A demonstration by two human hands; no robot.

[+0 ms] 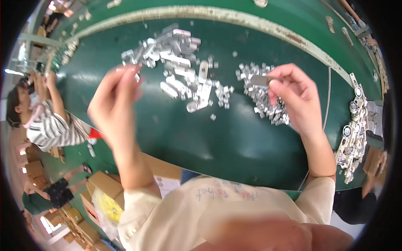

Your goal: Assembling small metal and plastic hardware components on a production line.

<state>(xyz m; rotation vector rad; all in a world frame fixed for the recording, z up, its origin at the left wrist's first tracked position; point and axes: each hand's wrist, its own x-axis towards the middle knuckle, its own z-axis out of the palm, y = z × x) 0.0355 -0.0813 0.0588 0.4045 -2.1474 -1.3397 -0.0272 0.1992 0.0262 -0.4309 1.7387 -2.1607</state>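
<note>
Over the left part of the green table, my left hand is raised with thumb and fingers pinched together. A small shiny metal piece shows at its fingertips; motion blur hides its exact shape. My right hand grips a flat grey metal plate by one end between thumb and fingers. That plate is above a heap of small silver metal pieces. Between my hands lie a pile of longer rounded silver metal parts and a scatter of small metal bits.
A pale raised strip curves along the table's far side. At the right lie several pale metal assemblies with round rings. A co-worker in a striped shirt works at the far left. An open cardboard box stands below left.
</note>
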